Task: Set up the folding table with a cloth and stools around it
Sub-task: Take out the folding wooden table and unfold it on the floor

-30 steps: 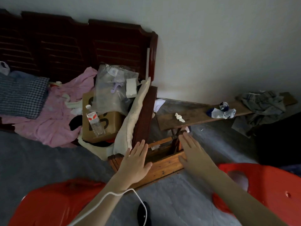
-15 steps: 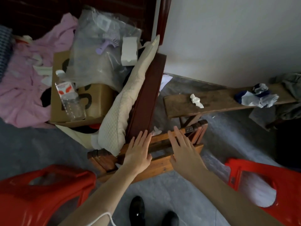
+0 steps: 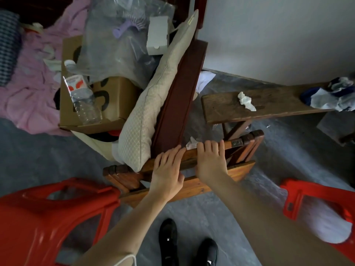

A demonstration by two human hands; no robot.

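A folded wooden table [image 3: 221, 181] stands on edge on the grey floor, leaning against a dark sofa arm [image 3: 178, 104]. My left hand [image 3: 167, 169] lies on the table's upper rail with its fingers stretched toward the sofa arm. My right hand [image 3: 209, 162] lies beside it on the same rail, fingers laid over the top. One red plastic stool [image 3: 48, 217] stands at the lower left and another red stool [image 3: 307, 194] at the lower right. A pink cloth [image 3: 28, 93] is spread on the sofa.
A beige cushion [image 3: 153, 104] leans over the table's left end. A cardboard box [image 3: 115, 112] with a plastic bottle and bag sits on the sofa. A low wooden bench [image 3: 269, 104] with tissue and rags runs along the wall. My black shoes [image 3: 169, 242] are below.
The view has tipped down and closer. Both hands have moved forward and come to rest on the folded table's top rail, now close together.
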